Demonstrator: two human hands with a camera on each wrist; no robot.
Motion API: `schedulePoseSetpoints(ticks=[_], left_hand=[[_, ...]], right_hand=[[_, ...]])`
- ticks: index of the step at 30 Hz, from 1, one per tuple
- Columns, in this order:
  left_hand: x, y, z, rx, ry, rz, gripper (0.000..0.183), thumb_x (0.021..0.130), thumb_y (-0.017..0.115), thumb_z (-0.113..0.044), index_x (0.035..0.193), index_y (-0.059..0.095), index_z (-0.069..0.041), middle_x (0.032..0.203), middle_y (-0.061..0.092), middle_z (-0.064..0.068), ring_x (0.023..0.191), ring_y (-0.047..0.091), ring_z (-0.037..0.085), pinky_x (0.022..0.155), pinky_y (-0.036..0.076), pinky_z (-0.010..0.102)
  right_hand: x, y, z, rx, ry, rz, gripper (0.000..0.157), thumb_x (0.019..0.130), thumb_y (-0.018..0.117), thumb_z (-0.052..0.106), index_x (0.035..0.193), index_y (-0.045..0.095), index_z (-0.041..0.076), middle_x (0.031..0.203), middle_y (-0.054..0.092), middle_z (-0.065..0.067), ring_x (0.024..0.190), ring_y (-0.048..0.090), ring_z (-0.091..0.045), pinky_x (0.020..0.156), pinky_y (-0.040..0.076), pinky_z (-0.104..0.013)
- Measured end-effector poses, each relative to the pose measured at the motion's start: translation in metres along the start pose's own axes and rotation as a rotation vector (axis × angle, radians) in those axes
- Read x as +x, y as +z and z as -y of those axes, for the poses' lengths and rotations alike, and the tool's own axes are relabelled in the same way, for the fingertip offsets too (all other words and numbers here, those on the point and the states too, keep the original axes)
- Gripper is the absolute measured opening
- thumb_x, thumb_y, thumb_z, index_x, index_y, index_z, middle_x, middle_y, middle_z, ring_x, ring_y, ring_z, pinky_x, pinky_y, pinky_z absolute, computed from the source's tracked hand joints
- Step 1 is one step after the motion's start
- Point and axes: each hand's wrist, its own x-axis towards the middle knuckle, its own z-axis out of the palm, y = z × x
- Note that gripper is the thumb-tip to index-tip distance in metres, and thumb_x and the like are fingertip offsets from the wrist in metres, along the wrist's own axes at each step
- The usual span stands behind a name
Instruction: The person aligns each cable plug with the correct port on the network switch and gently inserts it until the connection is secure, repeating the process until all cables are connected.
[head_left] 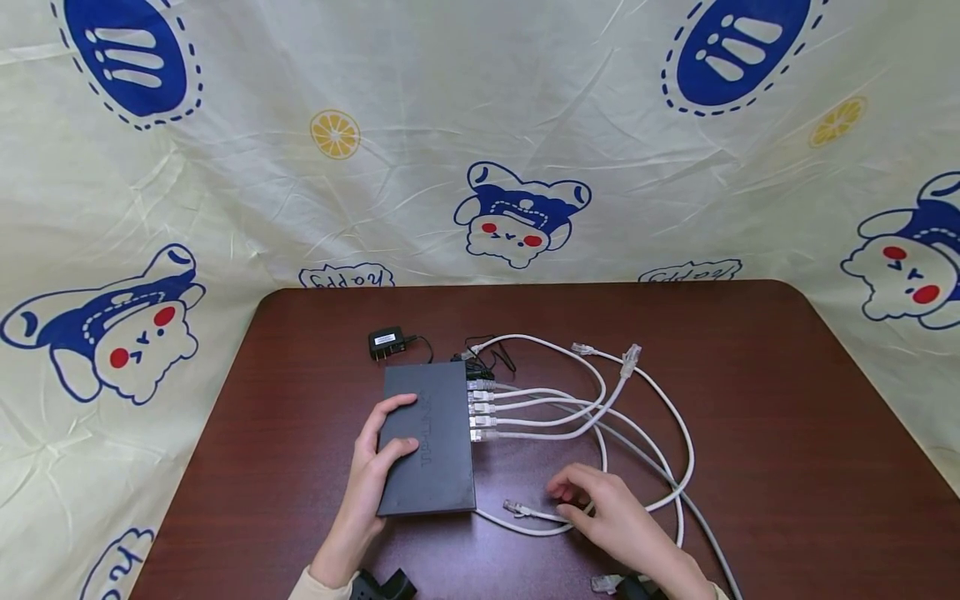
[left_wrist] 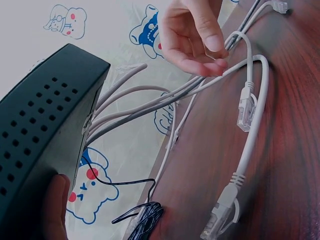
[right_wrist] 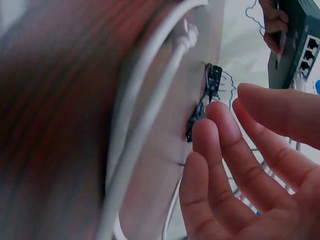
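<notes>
A dark grey network switch [head_left: 435, 492] is gripped at its left side by my left hand [head_left: 366, 487], the thumb and a finger lying over its top face. Several white and grey network cables [head_left: 547, 422] are plugged into its right-hand side; the right wrist view shows ports [right_wrist: 311, 45] with nothing in them. My right hand [head_left: 611, 512] hovers over the cables right of the switch, fingers loosely bent and nothing between them, as the right wrist view also shows. Near its fingertips lies a loose clear plug [head_left: 513, 507] on a white cable.
Behind the switch are a black power adapter [head_left: 386, 342] and a bundled black cord [left_wrist: 147, 220]. More loose plugs lie at the back [head_left: 632, 360] and near the front edge [head_left: 606, 583]. Cables loop across the brown table [head_left: 810, 433]. A printed sheet [head_left: 405, 208] hangs behind.
</notes>
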Motion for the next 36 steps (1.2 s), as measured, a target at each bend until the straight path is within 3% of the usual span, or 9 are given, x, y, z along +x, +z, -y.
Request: schedulePoseSetpoints(ticks=[9, 15, 24, 36], left_hand=[[0.0, 0.0, 0.001, 0.0, 0.004, -0.005, 0.049, 0.085, 0.054, 0.0, 0.131, 0.052, -0.016, 0.135, 0.039, 0.009, 0.109, 0.041, 0.031, 0.075, 0.044, 0.043], [0.0, -0.001, 0.001, 0.0, -0.002, -0.006, 0.049, 0.085, 0.054, 0.0, 0.131, 0.053, -0.017, 0.135, 0.039, 0.009, 0.107, 0.042, 0.032, 0.072, 0.046, 0.042], [0.0, -0.001, 0.001, -0.007, -0.005, -0.005, 0.049, 0.085, 0.053, 0.0, 0.131, 0.053, -0.017, 0.133, 0.04, 0.009, 0.106, 0.043, 0.033, 0.071, 0.046, 0.041], [-0.001, 0.0, -0.002, -0.01, -0.015, 0.003, 0.048, 0.086, 0.052, -0.001, 0.132, 0.051, -0.017, 0.136, 0.037, 0.009, 0.107, 0.042, 0.033, 0.069, 0.047, 0.041]], right_hand=[[0.002, 0.014, -0.001, 0.056, 0.087, 0.112, 0.024, 0.074, 0.071, -0.007, 0.091, 0.064, 0.009, 0.085, 0.061, 0.005, 0.075, 0.056, -0.005, 0.065, 0.049, -0.026], [0.001, 0.022, -0.003, 0.047, 0.09, 0.111, 0.024, 0.072, 0.07, -0.007, 0.087, 0.064, 0.011, 0.077, 0.057, 0.011, 0.07, 0.052, 0.001, 0.061, 0.047, -0.023], [0.004, 0.015, 0.002, -0.025, 0.066, 0.048, 0.03, 0.07, 0.067, -0.009, 0.087, 0.064, 0.016, 0.076, 0.053, 0.012, 0.068, 0.049, 0.002, 0.058, 0.043, -0.021], [0.023, -0.015, 0.021, -0.16, -0.012, -0.184, 0.038, 0.067, 0.082, 0.0, 0.093, 0.063, 0.021, 0.081, 0.05, 0.016, 0.065, 0.044, 0.001, 0.055, 0.038, -0.016]])
